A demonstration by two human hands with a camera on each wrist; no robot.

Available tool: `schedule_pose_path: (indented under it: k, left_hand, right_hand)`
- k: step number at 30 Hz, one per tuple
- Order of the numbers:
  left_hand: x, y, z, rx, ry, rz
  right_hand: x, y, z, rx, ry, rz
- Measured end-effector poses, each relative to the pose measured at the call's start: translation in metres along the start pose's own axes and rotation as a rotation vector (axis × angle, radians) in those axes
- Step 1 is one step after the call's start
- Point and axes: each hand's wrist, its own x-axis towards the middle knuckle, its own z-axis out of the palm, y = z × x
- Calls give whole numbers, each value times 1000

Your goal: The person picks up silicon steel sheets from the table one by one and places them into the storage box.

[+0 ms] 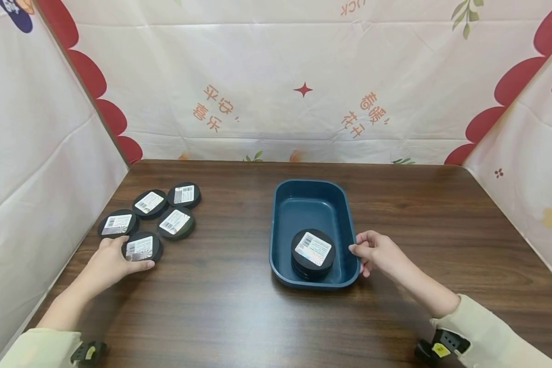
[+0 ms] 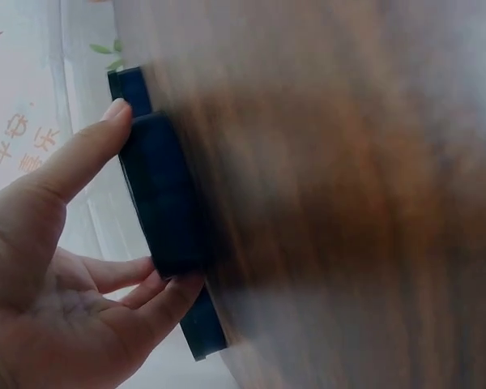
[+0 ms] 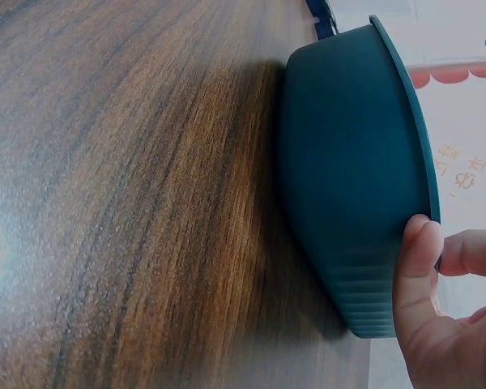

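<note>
At the table's left side my left hand [image 1: 107, 263] grips a black round disc [image 1: 140, 247] with a white barcode label, thumb on one side and fingers on the other. The left wrist view shows the thumb and fingertips at the edges of this thick disc [image 2: 166, 194], close to the tabletop. My right hand [image 1: 381, 253] pinches the right rim of a dark blue rectangular tray [image 1: 310, 204]. Seen from the right wrist, the thumb presses the outside of the tray wall [image 3: 348, 146] just at the rim. Inside the tray's near half sits a stack of labelled black discs [image 1: 313, 249].
Several more labelled black discs lie grouped behind the held one, among them a near disc [image 1: 176, 223] and a far disc [image 1: 184, 194]. A brown wood-grain table [image 1: 230, 301] carries everything. Printed cloth [image 1: 267, 66] hangs behind and along both sides.
</note>
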Motion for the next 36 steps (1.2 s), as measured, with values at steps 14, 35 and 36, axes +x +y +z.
schedule_pose_path:
  k: [14,35,36]
  left_hand:
    - [-1,-4,-3,-40,100,21]
    - [0,19,-11,-138,193,58]
    - [0,20,-11,-142,193,62]
  right_hand:
    - [0,1,1,21,12,-19]
    - [0,2,2,21,38,-14]
    - [0,2,2,20,35,-14]
